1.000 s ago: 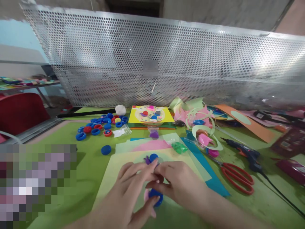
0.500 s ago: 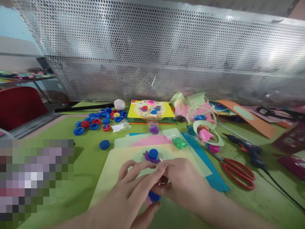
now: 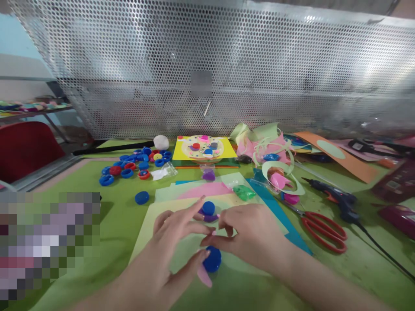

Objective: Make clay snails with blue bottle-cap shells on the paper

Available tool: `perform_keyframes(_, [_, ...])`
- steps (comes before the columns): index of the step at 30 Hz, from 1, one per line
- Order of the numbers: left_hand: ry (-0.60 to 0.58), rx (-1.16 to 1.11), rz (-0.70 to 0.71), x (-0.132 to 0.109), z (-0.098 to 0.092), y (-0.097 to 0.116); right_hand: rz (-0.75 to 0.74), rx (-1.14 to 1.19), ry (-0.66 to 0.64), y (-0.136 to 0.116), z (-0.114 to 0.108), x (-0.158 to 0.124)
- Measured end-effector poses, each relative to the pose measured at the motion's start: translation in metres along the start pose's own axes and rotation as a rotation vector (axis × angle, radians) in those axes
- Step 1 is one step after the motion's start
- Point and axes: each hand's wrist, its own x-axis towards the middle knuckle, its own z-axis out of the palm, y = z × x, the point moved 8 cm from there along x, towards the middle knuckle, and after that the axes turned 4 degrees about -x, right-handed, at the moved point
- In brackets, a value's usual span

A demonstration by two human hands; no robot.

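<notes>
My left hand [image 3: 177,237] has its fingers spread over pale paper [image 3: 147,233], index raised. Its thumb touches the side of a blue bottle cap [image 3: 212,259] with a strip of pink clay [image 3: 204,276] along its lower left. My right hand [image 3: 248,226] has curled fingers, its thumb stretched toward the left fingertips. A tiny pink bit of clay [image 3: 213,233] shows at the right thumb, close to a left fingertip; the grip is partly hidden. Just beyond the fingers, another blue cap [image 3: 208,208] sits on a curved purple clay piece [image 3: 210,218], partly covered by my left hand.
Loose caps [image 3: 127,173] cluster at the back left, one blue cap [image 3: 142,198] nearer. A decorated yellow card [image 3: 178,151] stands at the back. Bagged green clay [image 3: 244,193], red-handled scissors [image 3: 324,231], a glue gun [image 3: 337,198] and paper scraps [image 3: 249,144] lie rightward.
My hands have moved apart a little and the left fingers have spread, with the index lifting. More of the nearer blue cap and its pink strip now shows.
</notes>
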Motion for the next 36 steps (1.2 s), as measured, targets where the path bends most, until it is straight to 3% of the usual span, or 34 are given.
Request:
perform_keyframes(5, [-0.067,-0.161,-0.204,-0.004,0.004,-0.014,0.005,-0.002,-0.001,0.001,0.000,0.002])
perform_keyframes(11, [-0.231,-0.628,-0.366,-0.014,0.036,-0.017,-0.017,-0.014,-0.070,-0.012,0.009,0.000])
perform_keyframes(16, [-0.150,-0.885,-0.537,-0.007,0.032,-0.034,-0.020,-0.030,-0.016,-0.009,0.005,-0.001])
perform_keyframes(23, [-0.229,-1.131,-0.637,-0.001,0.037,-0.035,-0.074,-0.049,-0.001,-0.012,0.003,-0.001])
perform_keyframes(26, [-0.188,-1.222,-0.710,0.002,0.036,-0.036,-0.049,-0.046,-0.115,-0.011,0.009,0.001])
perform_keyframes(32, [-0.074,-1.354,-0.888,0.000,0.033,-0.043,-0.002,-0.054,-0.500,-0.010,0.030,-0.002])
perform_keyframes(36, [0.008,-1.357,-0.961,-0.003,0.031,-0.051,0.005,0.028,-0.646,-0.011,0.038,-0.008])
